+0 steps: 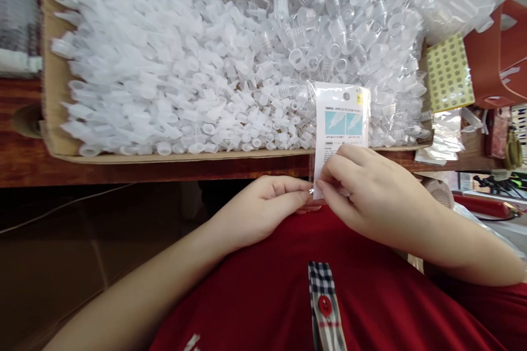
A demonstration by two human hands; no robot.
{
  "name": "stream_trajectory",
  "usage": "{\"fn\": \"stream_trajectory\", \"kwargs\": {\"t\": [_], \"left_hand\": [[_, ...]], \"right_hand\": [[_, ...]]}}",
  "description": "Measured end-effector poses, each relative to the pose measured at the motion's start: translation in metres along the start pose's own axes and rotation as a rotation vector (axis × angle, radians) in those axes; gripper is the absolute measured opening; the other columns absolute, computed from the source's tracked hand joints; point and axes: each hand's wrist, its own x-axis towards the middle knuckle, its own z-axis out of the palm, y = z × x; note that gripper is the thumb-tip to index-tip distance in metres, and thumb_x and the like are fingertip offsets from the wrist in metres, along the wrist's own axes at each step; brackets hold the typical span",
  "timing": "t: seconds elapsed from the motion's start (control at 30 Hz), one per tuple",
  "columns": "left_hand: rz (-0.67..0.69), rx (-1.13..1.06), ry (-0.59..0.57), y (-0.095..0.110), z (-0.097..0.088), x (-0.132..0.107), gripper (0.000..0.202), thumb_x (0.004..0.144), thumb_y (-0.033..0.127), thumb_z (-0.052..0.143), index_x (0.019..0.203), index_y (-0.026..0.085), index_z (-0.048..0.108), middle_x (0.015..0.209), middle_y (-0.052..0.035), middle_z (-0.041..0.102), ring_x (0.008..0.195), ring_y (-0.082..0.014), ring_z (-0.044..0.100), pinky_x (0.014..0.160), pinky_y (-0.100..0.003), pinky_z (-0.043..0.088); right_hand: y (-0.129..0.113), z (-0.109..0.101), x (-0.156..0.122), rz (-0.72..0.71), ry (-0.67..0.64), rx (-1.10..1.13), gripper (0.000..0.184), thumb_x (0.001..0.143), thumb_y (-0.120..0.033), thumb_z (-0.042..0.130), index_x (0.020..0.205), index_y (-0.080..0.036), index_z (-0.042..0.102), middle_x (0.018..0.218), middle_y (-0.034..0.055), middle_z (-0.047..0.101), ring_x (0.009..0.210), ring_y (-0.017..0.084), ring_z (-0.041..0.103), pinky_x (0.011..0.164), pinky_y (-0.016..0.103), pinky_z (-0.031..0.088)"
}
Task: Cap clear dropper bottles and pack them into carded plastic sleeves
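A clear plastic bag with a white printed card (340,98) in it stands up in front of my body, its top overlapping the near edge of the box. The card has two blue pictures, small print, a hang hole and a yellow mark at one corner. My left hand (280,203) pinches the lower left edge of the bag between thumb and fingers. On the lower right part, my right hand (358,186) is closed with its fingertips pressed on the bag's lower end. The fingers cover the lower print, and what else the bag may hold there is hidden.
A shallow cardboard box (181,159) full of white nozzle tips (164,66) and clear caps (329,38) lies on the wooden table (24,164). A yellow sheet of round stickers (449,74), a brown holder (494,55) and small clear bags (447,140) are at right.
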Motion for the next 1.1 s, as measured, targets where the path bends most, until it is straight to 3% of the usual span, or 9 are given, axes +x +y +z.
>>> {"fn": "stream_trajectory", "kwargs": {"t": [0.17,0.4,0.93,1.1], "left_hand": [[-0.002,0.132,0.011,0.0,0.002,0.0,0.017,0.084,0.032,0.065,0.088,0.022,0.079,0.075,0.002,0.079,0.071,-0.0119,0.067,0.065,-0.017,0.05],[0.014,0.202,0.038,0.002,0.003,-0.001,0.023,0.082,0.04,0.066,0.089,0.022,0.078,0.076,0.0007,0.078,0.073,-0.0148,0.067,0.064,-0.019,0.052],[0.03,0.294,0.079,0.002,0.003,0.002,0.02,0.084,0.034,0.063,0.085,0.02,0.078,0.073,0.0003,0.077,0.072,-0.0162,0.066,0.059,-0.019,0.049],[0.018,0.275,0.051,0.001,0.003,0.001,0.02,0.085,0.031,0.061,0.087,0.021,0.078,0.079,-0.0002,0.078,0.08,-0.0187,0.068,0.068,-0.022,0.051]], "right_hand": [[0.0,0.001,0.0,-0.009,0.016,0.012,0.017,0.086,-0.012,0.049,0.071,-0.014,0.057,0.067,0.0051,0.054,0.059,0.018,0.051,0.056,0.029,0.041],[0.001,0.003,-0.002,0.095,0.016,0.055,0.017,0.087,-0.018,0.054,0.071,-0.016,0.056,0.069,0.0039,0.056,0.062,0.017,0.055,0.059,0.028,0.043],[-0.007,0.015,-0.006,0.161,0.125,-0.073,0.024,0.091,-0.022,0.051,0.068,-0.018,0.055,0.065,0.0049,0.054,0.061,0.02,0.053,0.057,0.031,0.043],[-0.008,0.018,-0.009,0.29,0.257,-0.002,0.012,0.089,-0.027,0.059,0.084,-0.016,0.055,0.079,0.0068,0.058,0.065,0.018,0.055,0.057,0.03,0.046]]}}
